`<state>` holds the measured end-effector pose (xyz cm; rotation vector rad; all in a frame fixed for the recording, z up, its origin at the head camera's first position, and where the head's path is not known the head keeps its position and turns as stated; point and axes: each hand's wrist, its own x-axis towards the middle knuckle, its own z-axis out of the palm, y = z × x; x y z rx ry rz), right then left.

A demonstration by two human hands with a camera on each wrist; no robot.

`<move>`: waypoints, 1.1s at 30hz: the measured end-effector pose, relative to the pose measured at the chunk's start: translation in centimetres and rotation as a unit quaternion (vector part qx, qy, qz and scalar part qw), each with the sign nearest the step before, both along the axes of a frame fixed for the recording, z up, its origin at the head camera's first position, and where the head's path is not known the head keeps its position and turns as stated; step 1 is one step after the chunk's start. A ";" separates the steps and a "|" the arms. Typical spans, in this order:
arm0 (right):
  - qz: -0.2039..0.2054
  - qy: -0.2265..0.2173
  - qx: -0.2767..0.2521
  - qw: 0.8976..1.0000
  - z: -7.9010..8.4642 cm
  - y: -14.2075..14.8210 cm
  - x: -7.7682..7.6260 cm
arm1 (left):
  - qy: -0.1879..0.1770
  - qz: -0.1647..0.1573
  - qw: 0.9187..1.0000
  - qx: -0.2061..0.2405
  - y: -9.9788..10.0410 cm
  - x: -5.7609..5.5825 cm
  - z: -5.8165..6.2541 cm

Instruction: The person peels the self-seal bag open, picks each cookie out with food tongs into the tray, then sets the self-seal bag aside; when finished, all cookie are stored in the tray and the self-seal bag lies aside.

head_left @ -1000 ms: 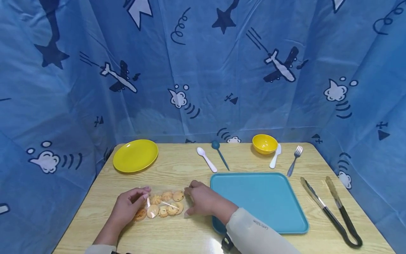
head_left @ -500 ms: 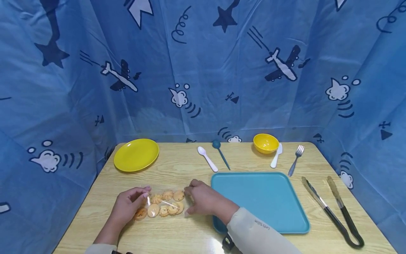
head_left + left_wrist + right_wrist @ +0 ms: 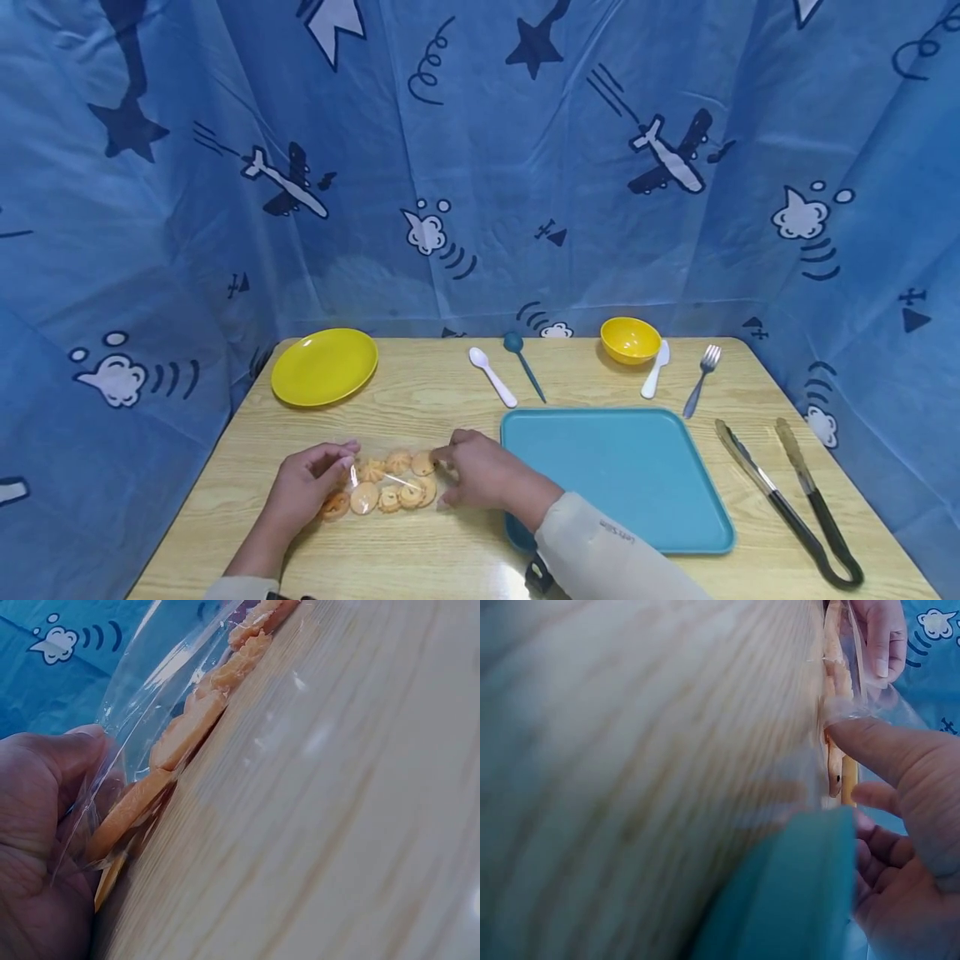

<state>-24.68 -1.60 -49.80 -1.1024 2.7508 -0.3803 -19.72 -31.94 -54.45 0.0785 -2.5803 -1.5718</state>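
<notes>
One clear packet (image 3: 391, 478) of cookies (image 3: 364, 498) lies on the worktop (image 3: 420, 558), left of one blue tray (image 3: 615, 471); the left grip (image 3: 306, 482) pinches its left end, the right grip (image 3: 482, 471) holds its right end. Beyond: two spoons (image 3: 479, 358), one plate (image 3: 325, 367), one bowl (image 3: 632, 340).

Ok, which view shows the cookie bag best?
The head view shows the cookie bag from above, cookies spread out. Left wrist: cookies edge-on, cropped; right wrist: a narrow strip partly behind the right hand.

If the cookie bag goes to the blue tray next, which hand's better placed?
Probably the right hand: it grips the cookie bag at the end nearest the blue tray, forearm across the tray's edge. The left hand pinches the opposite end.
</notes>
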 end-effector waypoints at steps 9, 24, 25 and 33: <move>-0.016 -0.022 0.019 0.999 0.1 -0.2 0.1 | -0.004 -0.001 1.000 -0.014 -0.1 -0.1 -0.3; -0.017 -0.005 0.018 1.000 0.6 -0.2 0.1 | 0.010 -0.009 1.000 0.020 -0.1 -0.1 -0.3; -0.016 -0.004 0.017 1.000 0.6 -0.2 0.1 | 0.011 -0.009 1.000 0.022 0.0 -0.1 -0.3; -0.009 -0.005 0.010 1.000 0.5 0.2 0.1 | 0.004 -0.005 1.000 0.021 0.2 -0.1 -0.2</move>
